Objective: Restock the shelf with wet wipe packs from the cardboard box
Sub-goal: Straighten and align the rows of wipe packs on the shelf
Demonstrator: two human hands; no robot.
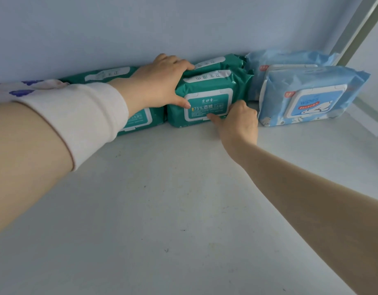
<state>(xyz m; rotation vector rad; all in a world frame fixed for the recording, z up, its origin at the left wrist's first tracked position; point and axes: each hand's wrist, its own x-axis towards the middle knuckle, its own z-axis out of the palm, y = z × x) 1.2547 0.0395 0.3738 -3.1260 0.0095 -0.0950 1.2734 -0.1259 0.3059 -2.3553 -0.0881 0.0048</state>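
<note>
Left hand (162, 81) grips top-left of teal plastic wet wipe pack (207, 96), upright at rear of white shelf (183, 209). Right hand (237, 120) pinches its lower-right corner. Advice: push back evenly, square with light-blue wipe packs (311, 96).

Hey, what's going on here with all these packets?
A person is stocking a white shelf with wet wipes. The left hand grips the top of a teal plastic wet wipe pack standing at the front. The right hand holds its lower right end, thumb on the label. More teal packs sit behind and to the left, by the back wall. Two light blue wipe packs lean to the right. No cardboard box is in view.
</note>
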